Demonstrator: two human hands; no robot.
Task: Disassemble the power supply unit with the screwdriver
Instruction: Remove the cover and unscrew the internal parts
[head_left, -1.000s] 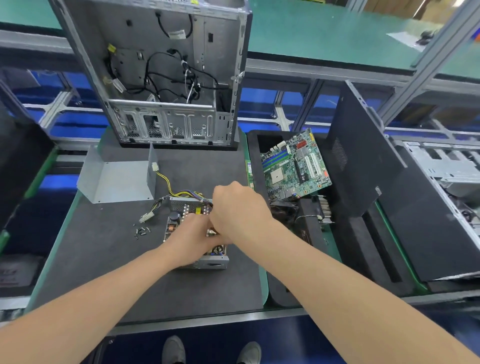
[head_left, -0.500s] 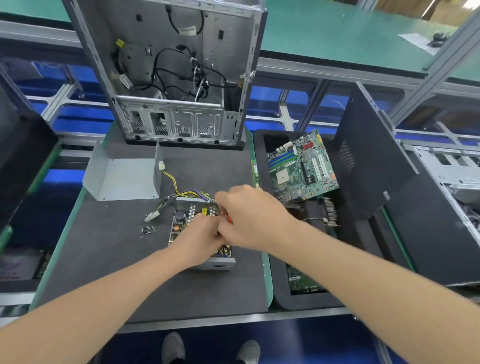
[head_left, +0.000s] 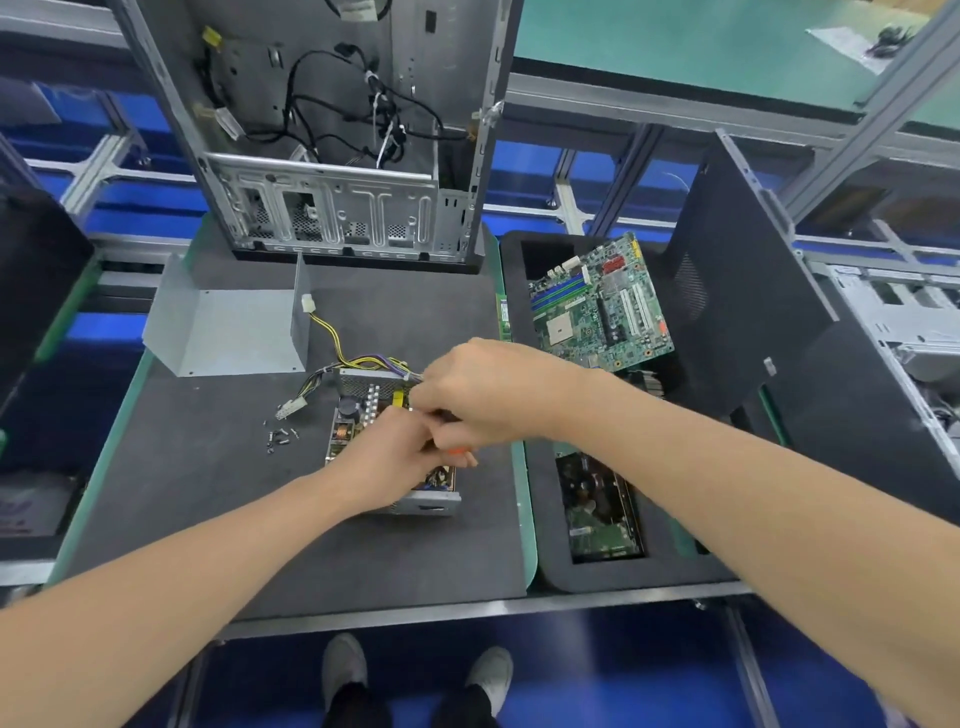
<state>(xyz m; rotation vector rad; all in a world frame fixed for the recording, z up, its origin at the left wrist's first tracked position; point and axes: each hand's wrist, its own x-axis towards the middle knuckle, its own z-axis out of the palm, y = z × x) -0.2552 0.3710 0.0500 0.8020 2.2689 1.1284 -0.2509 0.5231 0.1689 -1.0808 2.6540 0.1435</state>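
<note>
While the left hand (head_left: 395, 460) rests curled on the open grey metal power supply unit (head_left: 347, 422) on the dark surface (head_left: 208, 493), what it holds unclear, the right hand (head_left: 485, 395) clasps the orange-handled screwdriver (head_left: 458, 451). Small dark screws (head_left: 280, 437) lie just left.

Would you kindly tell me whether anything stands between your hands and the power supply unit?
Nothing visible does. The left hand and the right hand, which appears to grip the screwdriver, are directly over the open power supply unit. Its cable bundle lies at the far edge, beside the right hand.
</note>
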